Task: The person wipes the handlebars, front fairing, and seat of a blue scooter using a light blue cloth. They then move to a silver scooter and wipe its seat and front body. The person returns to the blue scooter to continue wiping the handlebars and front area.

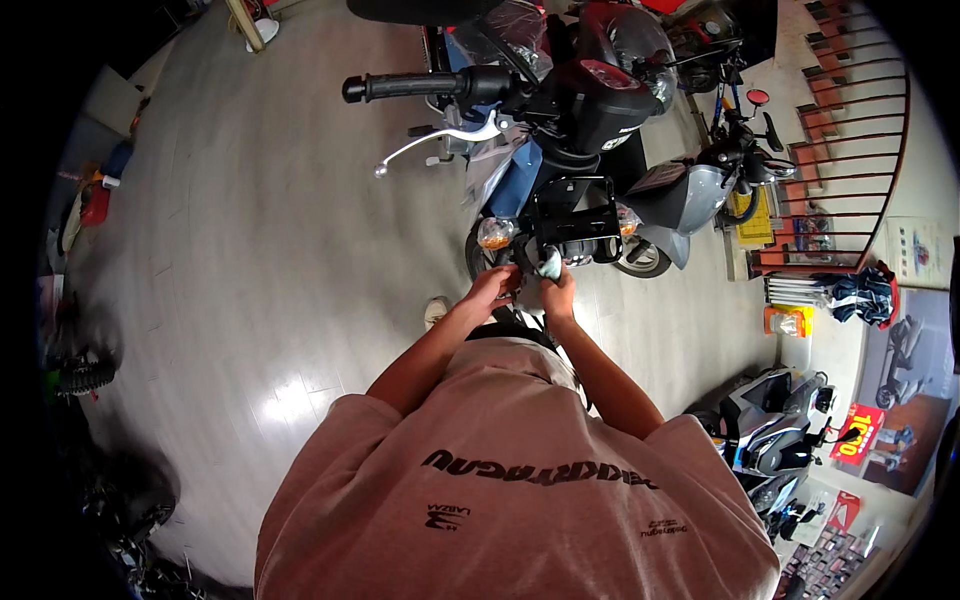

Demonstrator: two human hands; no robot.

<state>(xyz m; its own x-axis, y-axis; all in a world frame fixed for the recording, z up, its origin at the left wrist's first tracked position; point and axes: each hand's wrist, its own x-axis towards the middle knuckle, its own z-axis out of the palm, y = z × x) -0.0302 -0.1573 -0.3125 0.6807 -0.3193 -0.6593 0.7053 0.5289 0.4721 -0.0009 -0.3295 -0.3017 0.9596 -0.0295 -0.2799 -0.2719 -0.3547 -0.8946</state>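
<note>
A motorcycle stands in front of me, its grey-blue side panel point(515, 180) partly wrapped in plastic. At its near end are a black metal front rack point(576, 222), an orange turn signal point(496, 234) in clear wrap and another turn signal point(627, 220) on the right. My left hand point(493, 289) reaches in below the left signal, its fingertips hidden against dark parts. My right hand point(558, 291) is below the rack, its thumb and fingers closed on a pale, light-green cloth-like piece point(550, 262). The silver hand lever point(442, 142) and black handlebar grip point(405, 86) lie to the upper left.
A grey scooter point(701, 196) stands close on the right, by a staircase railing point(892, 172). More scooters point(765, 420) are parked at the lower right. Dark vehicles and a knobbly tyre point(86, 375) line the left edge. A shoe point(436, 311) is on the floor.
</note>
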